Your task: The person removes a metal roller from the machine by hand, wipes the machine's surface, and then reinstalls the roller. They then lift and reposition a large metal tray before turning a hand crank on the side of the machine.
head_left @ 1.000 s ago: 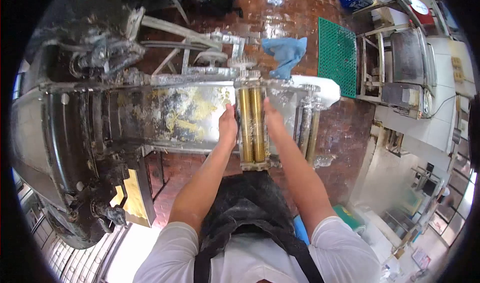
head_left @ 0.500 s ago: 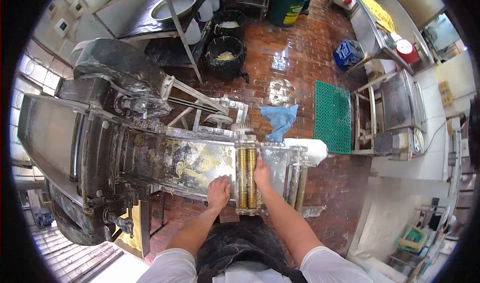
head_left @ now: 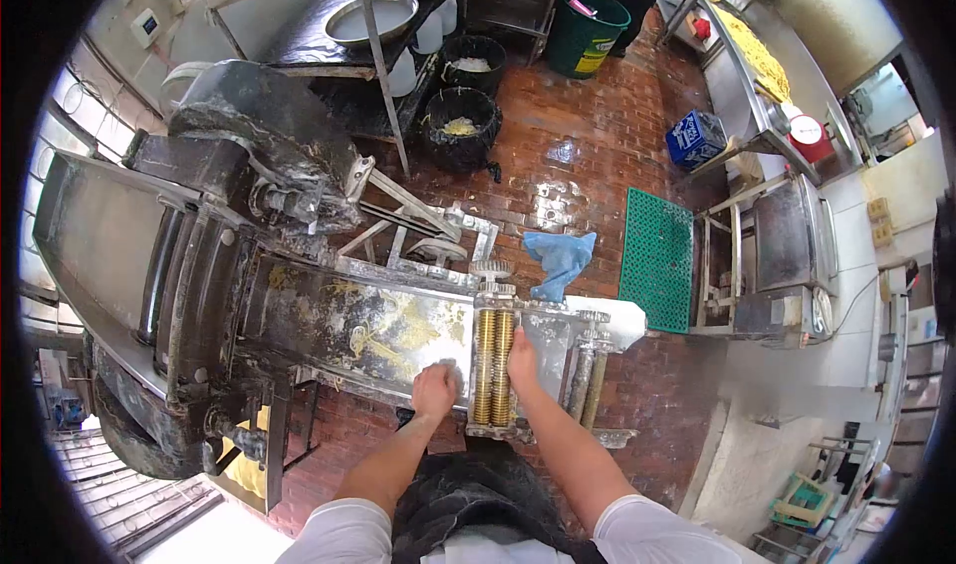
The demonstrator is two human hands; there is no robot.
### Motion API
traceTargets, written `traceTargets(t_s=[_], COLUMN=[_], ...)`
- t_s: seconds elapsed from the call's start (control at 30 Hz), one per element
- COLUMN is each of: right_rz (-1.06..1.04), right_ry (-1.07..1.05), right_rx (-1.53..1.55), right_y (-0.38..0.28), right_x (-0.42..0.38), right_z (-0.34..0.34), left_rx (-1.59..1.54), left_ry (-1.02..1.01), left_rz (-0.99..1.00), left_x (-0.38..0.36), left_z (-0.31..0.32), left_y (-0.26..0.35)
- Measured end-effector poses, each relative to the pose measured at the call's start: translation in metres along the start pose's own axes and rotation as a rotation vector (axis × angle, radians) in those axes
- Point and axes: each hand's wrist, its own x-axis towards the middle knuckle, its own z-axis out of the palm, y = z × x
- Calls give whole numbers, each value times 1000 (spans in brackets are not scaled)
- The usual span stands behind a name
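A pair of grooved brass-coloured rollers [head_left: 494, 367] in a metal frame sits across the metal bed of a floury machine. My right hand [head_left: 523, 367] is pressed to the right side of the roller unit with its thumb up along it, and the fingers are partly hidden. On the left side of the rollers, my left hand [head_left: 435, 389] rests at the near edge of the metal tray [head_left: 349, 315], its fingers curled in; what they hold, if anything, is hidden. Scraps of yellow dough [head_left: 383, 337] and flour lie on the tray.
The large dark machine body [head_left: 239, 136] stands at left. A blue cloth [head_left: 560, 262] hangs over the bed's far side. Beyond are black bins [head_left: 460, 126], a green bin [head_left: 586, 34], a green mat [head_left: 657, 260] and a blue crate [head_left: 695, 138]. Yellow noodles [head_left: 752, 51] cover a steel table.
My left hand's fingers have curled in more at the tray edge. My right hand stays against the roller unit. The view has tilted up slightly, and a person's legs show at the top.
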Motion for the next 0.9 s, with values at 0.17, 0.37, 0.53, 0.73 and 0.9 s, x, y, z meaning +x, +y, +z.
traceTargets(t_s=[0.17,0.37,0.53,0.73,0.9], right_rz=[12,-23,-22,-9,-58], right_ry=[-16,18,-3,3,-21], right_rx=[-64,25,-18,-29,74], right_y=[-14,27,1,-14,23], right_x=[-7,11,-1,-6,15], right_z=[-5,9,1,-3,4], left_rx=[-92,7,73,62,-480], left_ry=[63,165,190,158,410], left_rz=[-23,-20,-66,-52,-216], left_x=[4,1,0,4,-15], left_z=[10,-4,-7,-8,-26], left_y=[-48,-9,-1,-1,-36])
